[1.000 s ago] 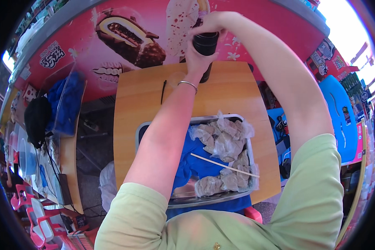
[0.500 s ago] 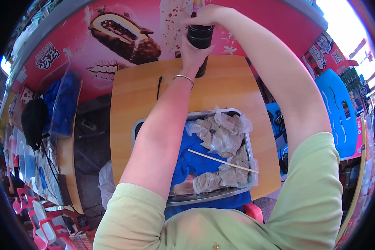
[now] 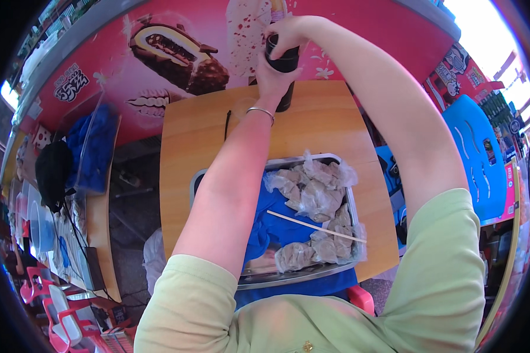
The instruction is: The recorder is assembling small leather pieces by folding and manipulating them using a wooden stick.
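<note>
At the far edge of the wooden table, a tall black cylindrical bottle [image 3: 284,63] stands, its lower end showing below my wrist. My left hand [image 3: 270,75], with a bangle at the wrist, is wrapped round its upper part. From above, my right hand [image 3: 287,34] reaches across with fingers curled over the top rim, gripping it. Whether a separate lid is there I cannot make out. Closer to me, a metal tray [image 3: 330,272] holds several clear plastic bags [image 3: 318,200] of greyish-brown stuff, a blue cloth [image 3: 281,226] and a thin pale stick [image 3: 312,226] lying across them.
Beneath the tray is the wooden table [image 3: 188,129], with a thin black strip [image 3: 227,125] on it. A pink printed panel [image 3: 112,65] rises behind. To the right leans a blue plastic chair back [image 3: 474,159]; at left, a side table bears a black bag [image 3: 54,175].
My right hand has come down onto the bottle's top, its fingers now curled over the rim. My left hand keeps its hold, and the tray's contents look unchanged.
</note>
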The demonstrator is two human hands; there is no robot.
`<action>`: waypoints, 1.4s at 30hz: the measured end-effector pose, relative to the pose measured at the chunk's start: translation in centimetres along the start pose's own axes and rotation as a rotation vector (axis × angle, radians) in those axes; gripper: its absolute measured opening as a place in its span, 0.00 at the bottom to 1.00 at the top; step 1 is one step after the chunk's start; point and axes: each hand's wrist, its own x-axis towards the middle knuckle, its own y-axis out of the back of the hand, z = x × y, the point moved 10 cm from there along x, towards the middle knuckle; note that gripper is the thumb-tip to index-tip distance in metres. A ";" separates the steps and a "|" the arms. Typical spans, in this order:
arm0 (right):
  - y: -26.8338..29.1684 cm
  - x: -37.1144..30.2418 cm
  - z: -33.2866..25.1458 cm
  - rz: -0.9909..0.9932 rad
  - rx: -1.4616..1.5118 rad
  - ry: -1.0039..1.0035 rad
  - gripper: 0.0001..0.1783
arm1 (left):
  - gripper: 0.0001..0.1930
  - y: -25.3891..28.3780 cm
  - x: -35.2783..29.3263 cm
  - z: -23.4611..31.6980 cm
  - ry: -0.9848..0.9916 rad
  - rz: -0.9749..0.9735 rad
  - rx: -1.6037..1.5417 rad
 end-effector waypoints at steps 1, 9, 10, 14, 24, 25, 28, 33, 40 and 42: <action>-1.0 -0.2 1.0 -0.137 -0.058 -0.227 0.35 | 0.44 0.3 -0.1 -0.1 -0.001 0.007 0.020; 1.4 -3.0 3.6 0.205 -0.123 -0.446 0.50 | 0.43 -0.3 0.3 -0.9 -0.014 -0.007 -0.044; 1.7 -3.8 3.4 0.196 -0.124 -0.444 0.50 | 0.45 -0.3 0.5 -1.1 -0.015 -0.026 -0.029; 2.1 -8.3 0.1 0.270 0.026 -0.226 0.40 | 0.49 1.7 0.3 -0.8 -0.118 -0.023 0.059; -12.1 -31.2 -12.0 -0.083 0.712 0.216 0.20 | 0.16 12.6 -15.7 15.0 -0.016 -0.514 -0.096; -13.5 -32.6 -12.6 -0.076 0.776 0.188 0.19 | 0.13 13.8 -18.5 15.0 -0.005 -0.566 -0.058; -15.9 -35.7 -14.2 0.045 0.938 0.117 0.14 | 0.13 18.2 -25.9 14.3 -0.103 -0.604 0.291; -18.5 -39.7 -15.3 0.267 0.922 0.000 0.10 | 0.15 18.7 -33.2 12.6 -0.107 -0.744 0.599; -19.3 -40.6 -14.8 0.368 1.025 -0.071 0.05 | 0.15 16.0 -29.9 11.7 -0.428 -0.402 0.806; -19.8 -40.5 -14.1 0.358 1.103 -0.108 0.05 | 0.14 15.1 -28.9 8.9 -0.420 -0.453 0.875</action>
